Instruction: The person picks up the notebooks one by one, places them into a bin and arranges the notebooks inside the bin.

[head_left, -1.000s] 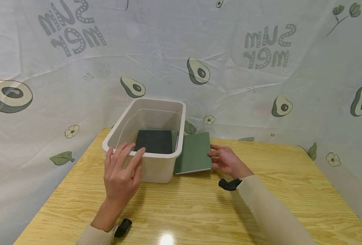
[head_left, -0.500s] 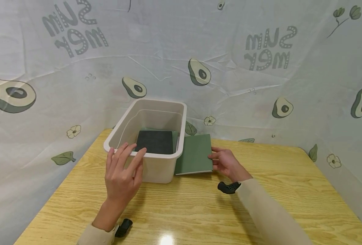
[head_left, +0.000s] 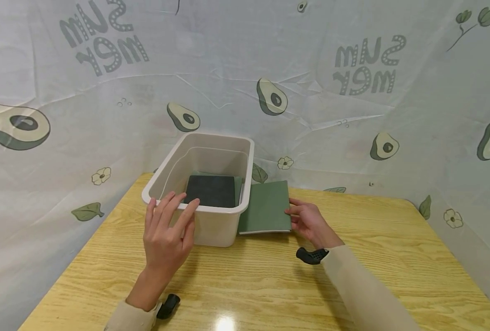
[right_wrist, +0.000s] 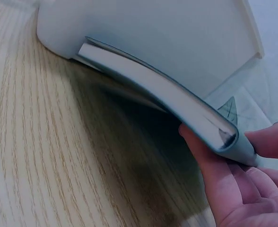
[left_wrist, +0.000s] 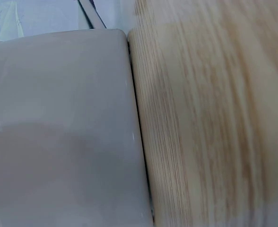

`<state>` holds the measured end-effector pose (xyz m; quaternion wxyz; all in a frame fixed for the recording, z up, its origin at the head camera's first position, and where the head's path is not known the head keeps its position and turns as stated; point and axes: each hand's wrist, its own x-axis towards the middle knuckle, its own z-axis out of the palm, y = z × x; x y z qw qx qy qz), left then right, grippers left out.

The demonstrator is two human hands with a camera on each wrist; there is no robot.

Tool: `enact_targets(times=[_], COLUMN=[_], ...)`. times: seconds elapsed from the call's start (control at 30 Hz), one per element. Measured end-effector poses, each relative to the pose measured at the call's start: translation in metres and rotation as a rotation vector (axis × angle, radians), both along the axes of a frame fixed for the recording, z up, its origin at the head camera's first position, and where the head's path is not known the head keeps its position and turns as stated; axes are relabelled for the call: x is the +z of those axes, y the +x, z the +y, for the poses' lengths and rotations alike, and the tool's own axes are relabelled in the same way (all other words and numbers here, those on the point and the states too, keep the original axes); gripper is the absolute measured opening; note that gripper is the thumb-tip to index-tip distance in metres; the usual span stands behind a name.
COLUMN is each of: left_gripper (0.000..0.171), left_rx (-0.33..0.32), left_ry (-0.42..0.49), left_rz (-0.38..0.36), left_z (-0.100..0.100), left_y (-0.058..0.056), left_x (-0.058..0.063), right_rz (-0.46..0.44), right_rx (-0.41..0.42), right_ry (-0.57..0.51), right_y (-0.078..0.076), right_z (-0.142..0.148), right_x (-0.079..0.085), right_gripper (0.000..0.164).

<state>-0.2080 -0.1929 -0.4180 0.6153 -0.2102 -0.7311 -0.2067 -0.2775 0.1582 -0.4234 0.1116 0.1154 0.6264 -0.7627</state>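
Observation:
A green hardcover book (head_left: pixel 265 209) leans beside the right wall of a light plastic bin (head_left: pixel 213 227). My right hand (head_left: pixel 308 223) pinches its spine edge, thumb on top and fingers underneath. In the right wrist view that edge of the book (right_wrist: pixel 162 92) is raised off the table, while the far edge sits low by the bin. My left hand (head_left: pixel 168 239) rests on the bin's front rim with fingers extended over it. Inside the bin lies a black book (head_left: pixel 211 191) on top of a green one (head_left: pixel 238 184). The left wrist view shows only the bin's outer wall (left_wrist: pixel 63 127) and the table.
The wooden table (head_left: pixel 245 285) carries the bin near its back left. Behind hangs a pale curtain (head_left: pixel 228 59) printed with avocados and letters, close to the bin's far side. A black device (head_left: pixel 311 255) sits at the right wrist, another (head_left: pixel 168 306) at the left.
The head view has shifted very slightly. The green book's front edge looks a little more level than a second ago, with the right hand still on it. The left hand stays on the rim.

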Motion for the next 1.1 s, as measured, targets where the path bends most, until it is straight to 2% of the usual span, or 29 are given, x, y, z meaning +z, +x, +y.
enact_targets(times=[0.57,0.83,1.1], left_gripper=[0.031,0.030,0.030], left_rx=[0.002,0.006,0.005], left_ry=[0.001,-0.001,-0.001], left_rz=[-0.001,-0.009,-0.013], left_z=[0.000,0.000,0.000], left_y=[0.000,0.000,0.000], left_x=[0.000,0.001,0.001], right_rz=[0.050,0.093,0.159], right_rx=[-0.017,-0.021,0.000], right_ry=[-0.095,-0.134,-0.137], right_y=[0.006,0.008,0.009], right_z=[0.018,0.027,0.034], right_x=[0.014,0.031,0.058], right_gripper=[0.067,0.066,0.067])
